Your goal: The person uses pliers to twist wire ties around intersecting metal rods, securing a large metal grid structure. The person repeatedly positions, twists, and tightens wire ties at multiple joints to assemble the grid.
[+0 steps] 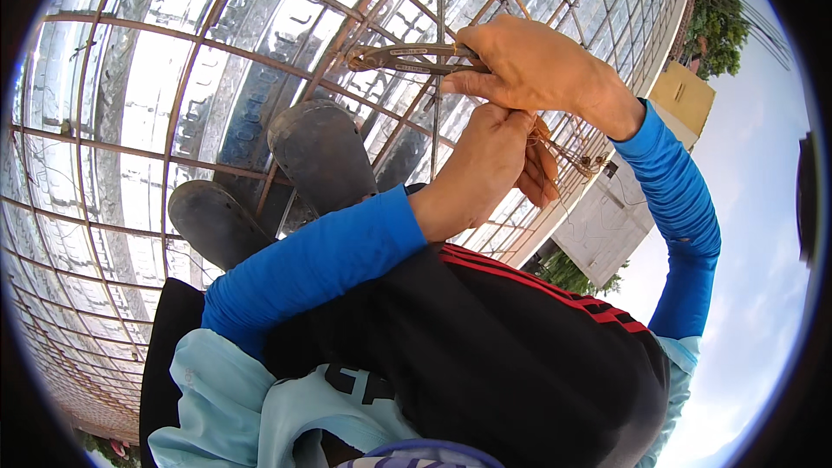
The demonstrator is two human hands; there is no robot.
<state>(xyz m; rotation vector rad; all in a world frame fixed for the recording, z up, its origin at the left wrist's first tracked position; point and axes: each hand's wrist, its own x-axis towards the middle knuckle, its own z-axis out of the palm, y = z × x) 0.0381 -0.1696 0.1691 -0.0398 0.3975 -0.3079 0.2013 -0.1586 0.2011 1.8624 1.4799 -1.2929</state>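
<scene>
A person's two bare hands meet just ahead of the body, the right hand [533,65] above the left hand [485,160]. The left arm [316,273] comes up from the lower left, nearly straight, in a blue sleeve that ends near the wrist [433,212]. Its hand shows its back, fingers curled in a grip. The right arm [680,208], also blue-sleeved, rises along the right side and bends over toward the left, its wrist [617,111] bare. The back of that hand faces up, fingers bent in a grip, thumb [468,83] pointing left. The hands overlap closely where they meet.
</scene>
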